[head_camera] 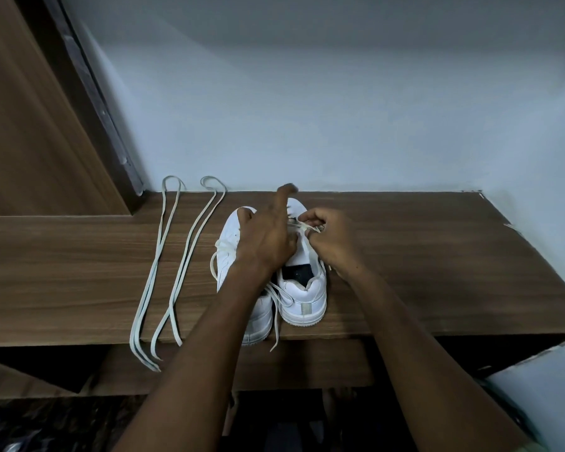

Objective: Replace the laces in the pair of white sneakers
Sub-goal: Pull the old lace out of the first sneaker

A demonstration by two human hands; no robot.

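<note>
Two white sneakers stand side by side on the wooden table (405, 272), heels toward me: the left sneaker (229, 249) and the right sneaker (304, 298). My left hand (268, 236) lies over both shoes with fingers stretched forward. My right hand (331, 236) pinches a lace (304, 227) at the right sneaker's eyelets. Loose lace ends (276, 314) trail between the heels and over the table's front edge. Two spare laces (163, 265), each folded double, lie on the table to the left.
A pale wall runs right behind the table. A wooden panel (30, 109) rises at the left. A white object (542, 396) sits low at the right, below the table edge. The table's front edge is just behind the heels.
</note>
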